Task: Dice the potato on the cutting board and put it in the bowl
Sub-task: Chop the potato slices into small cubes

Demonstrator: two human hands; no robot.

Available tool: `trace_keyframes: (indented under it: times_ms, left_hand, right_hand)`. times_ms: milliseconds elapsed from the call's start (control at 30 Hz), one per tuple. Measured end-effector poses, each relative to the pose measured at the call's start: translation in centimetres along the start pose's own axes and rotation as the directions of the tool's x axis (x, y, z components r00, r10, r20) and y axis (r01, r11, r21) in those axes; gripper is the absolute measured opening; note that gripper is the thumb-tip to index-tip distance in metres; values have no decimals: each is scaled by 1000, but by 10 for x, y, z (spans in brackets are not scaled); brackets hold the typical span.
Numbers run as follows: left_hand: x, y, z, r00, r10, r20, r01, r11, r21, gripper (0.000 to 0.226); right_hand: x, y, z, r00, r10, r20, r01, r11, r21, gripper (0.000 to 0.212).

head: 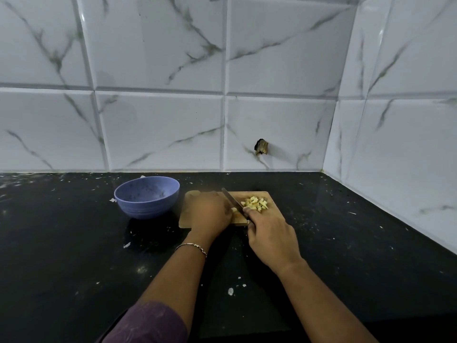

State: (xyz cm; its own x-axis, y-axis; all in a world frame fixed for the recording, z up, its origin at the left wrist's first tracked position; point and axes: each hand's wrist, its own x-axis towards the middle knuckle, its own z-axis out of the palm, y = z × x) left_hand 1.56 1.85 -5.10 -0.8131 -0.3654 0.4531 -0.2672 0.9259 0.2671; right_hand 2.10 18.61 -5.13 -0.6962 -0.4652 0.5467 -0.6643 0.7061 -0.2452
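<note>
Left hand (210,211) sits knuckles-up on the wooden cutting board (188,220), a bit blurred, with its fingers curled down onto a small uncut potato piece (233,209) that peeks out at the fingertips. Right hand (269,233) is wrapped tight round the handle of a knife (231,199). The blade angles away to the far left and its edge is down on the board, just beside that piece. A pile of diced potato (256,203) lies on the board's far right part, right of the blade. A blue bowl (147,196) stands upright on the black counter (74,243), just left of the board and not touching it. There is a thin bracelet (191,246) on the left wrist and a purple sleeve (148,323) at the elbow. White scraps are scattered on the counter, with a tiled wall (160,120) behind.
</note>
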Motion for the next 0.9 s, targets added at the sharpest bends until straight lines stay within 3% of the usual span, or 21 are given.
trace_keyframes:
  times_ms: [300,700,900]
  left_hand:
    - [2,-2,5,1000,1,18,0,1000,-25,22]
    - [3,-3,6,1000,-5,1,5,1000,-22,25]
    - [5,-6,6,999,-12,49,14,999,-35,21]
  right_hand:
    - [1,2,3,999,20,44,-21,1000,18,39]
    - [1,-4,4,996,-67,51,73,989,-132,30]
    - [1,0,1,1000,-8,18,10,994,-107,37]
